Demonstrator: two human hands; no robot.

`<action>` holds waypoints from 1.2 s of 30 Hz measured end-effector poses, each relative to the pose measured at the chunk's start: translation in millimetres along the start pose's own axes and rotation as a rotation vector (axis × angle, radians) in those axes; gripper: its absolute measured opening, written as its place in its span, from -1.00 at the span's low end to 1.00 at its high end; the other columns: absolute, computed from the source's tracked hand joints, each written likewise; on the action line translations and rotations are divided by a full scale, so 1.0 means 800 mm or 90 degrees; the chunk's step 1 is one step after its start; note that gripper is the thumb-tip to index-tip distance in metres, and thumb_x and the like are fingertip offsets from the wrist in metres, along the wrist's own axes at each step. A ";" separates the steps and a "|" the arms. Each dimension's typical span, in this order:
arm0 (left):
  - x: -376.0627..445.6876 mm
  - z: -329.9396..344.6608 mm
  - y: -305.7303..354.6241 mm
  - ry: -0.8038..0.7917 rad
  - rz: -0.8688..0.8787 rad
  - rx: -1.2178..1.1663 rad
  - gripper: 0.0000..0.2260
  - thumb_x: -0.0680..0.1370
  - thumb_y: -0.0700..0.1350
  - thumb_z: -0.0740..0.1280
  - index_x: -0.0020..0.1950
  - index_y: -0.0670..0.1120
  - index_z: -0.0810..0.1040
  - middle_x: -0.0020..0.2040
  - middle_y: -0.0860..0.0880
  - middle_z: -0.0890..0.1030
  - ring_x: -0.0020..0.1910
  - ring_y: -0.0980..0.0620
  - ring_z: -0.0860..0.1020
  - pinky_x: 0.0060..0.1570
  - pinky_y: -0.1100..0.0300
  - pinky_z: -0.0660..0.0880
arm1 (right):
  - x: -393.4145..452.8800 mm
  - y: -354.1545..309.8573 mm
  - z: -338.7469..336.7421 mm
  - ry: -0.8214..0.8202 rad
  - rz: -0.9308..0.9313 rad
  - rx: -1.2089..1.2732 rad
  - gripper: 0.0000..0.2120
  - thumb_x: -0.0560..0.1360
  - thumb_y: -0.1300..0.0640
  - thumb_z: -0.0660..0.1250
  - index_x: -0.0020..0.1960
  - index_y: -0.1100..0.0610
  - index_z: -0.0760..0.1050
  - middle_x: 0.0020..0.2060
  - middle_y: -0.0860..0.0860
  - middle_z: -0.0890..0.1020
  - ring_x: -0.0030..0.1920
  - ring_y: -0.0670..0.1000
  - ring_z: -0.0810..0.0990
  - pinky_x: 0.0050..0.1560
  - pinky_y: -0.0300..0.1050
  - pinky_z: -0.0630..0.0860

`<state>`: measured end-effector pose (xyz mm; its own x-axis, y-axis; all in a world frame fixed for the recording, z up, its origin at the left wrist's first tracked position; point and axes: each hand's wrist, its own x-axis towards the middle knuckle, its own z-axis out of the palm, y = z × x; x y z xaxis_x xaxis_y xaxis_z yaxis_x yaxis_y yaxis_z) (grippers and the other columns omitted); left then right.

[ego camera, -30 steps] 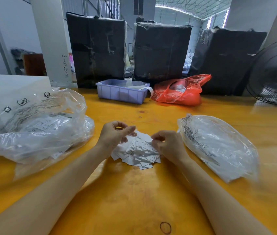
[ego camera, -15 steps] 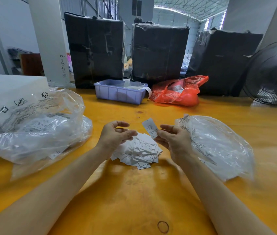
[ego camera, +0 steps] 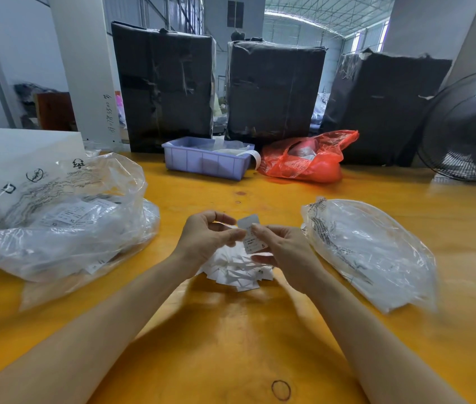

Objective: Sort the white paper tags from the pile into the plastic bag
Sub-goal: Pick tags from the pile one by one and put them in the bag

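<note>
On the surface, the pile sits at frame centre, with both hands just above it. One bag lies at the left, another bag at the right. A bin stands upper centre, boxes behind it, a fan at the upper right.

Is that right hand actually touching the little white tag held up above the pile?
Touching. The head view shows the right hand pinching the raised white tag between thumb and fingers, lifted clear of the pile.
</note>
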<state>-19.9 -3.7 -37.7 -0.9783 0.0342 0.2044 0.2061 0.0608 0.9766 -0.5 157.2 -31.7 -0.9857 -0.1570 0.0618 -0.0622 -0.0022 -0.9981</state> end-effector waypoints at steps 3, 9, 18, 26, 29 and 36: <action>0.000 0.001 0.000 0.002 0.000 -0.013 -0.80 0.35 -0.24 0.52 -0.12 -0.17 0.55 -0.36 -0.04 0.68 -0.46 0.15 0.57 -0.43 0.38 0.45 | 0.001 -0.003 -0.004 0.035 0.001 0.017 -0.86 0.54 0.17 0.30 -0.12 0.19 0.61 -0.32 0.09 0.58 -0.29 0.02 0.47 -0.32 -0.20 0.40; -0.004 0.001 0.005 -0.003 0.005 -0.053 -0.70 0.24 -0.11 0.51 -0.12 -0.17 0.54 -0.35 -0.05 0.68 -0.45 0.14 0.57 -0.39 0.35 0.49 | 0.000 -0.001 -0.012 0.129 -0.118 -0.050 -0.73 0.53 0.35 0.27 0.11 0.04 0.52 -0.33 0.06 0.59 -0.42 -0.07 0.56 -0.33 -0.25 0.57; -0.005 0.003 0.001 -0.010 0.039 -0.011 -0.75 0.32 -0.11 0.49 -0.08 -0.16 0.55 -0.37 -0.13 0.66 -0.41 0.03 0.61 -0.25 0.16 0.58 | -0.008 0.002 0.004 -0.023 -0.136 -0.230 -0.80 0.33 -0.12 0.45 -0.19 -0.01 0.65 -0.32 -0.05 0.69 -0.34 -0.14 0.58 -0.28 -0.25 0.49; -0.005 0.007 0.005 -0.058 -0.082 -0.097 -0.58 0.19 -0.09 0.50 0.00 -0.14 0.54 -0.31 -0.09 0.68 -0.36 0.05 0.63 -0.33 0.28 0.52 | -0.007 0.000 0.005 0.105 -0.145 -0.058 -0.92 0.38 0.26 0.48 -0.26 0.13 0.62 -0.38 -0.01 0.65 -0.39 -0.16 0.59 -0.35 -0.37 0.45; -0.005 0.006 0.005 -0.064 -0.101 -0.099 -0.66 0.18 -0.13 0.51 -0.08 -0.13 0.60 -0.37 0.02 0.66 -0.40 0.17 0.59 -0.36 0.35 0.49 | -0.008 -0.001 0.006 0.110 -0.145 -0.063 -0.88 0.38 0.29 0.47 -0.28 0.15 0.59 -0.38 0.01 0.63 -0.42 -0.18 0.56 -0.35 -0.37 0.44; -0.006 0.007 0.004 -0.036 -0.070 -0.103 -0.83 0.24 -0.06 0.49 -0.27 -0.13 0.63 -0.42 0.01 0.63 -0.47 0.18 0.50 -0.42 0.38 0.45 | -0.011 0.001 0.008 0.075 -0.145 -0.126 -0.88 0.37 0.18 0.50 -0.24 0.17 0.58 -0.33 0.07 0.67 -0.34 -0.11 0.61 -0.27 -0.29 0.54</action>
<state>-14.3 1.6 -36.1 -0.9911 0.0926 0.0957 0.0870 -0.0937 0.9918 9.4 152.3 -32.7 -0.9536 -0.0585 0.2952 -0.3009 0.1694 -0.9385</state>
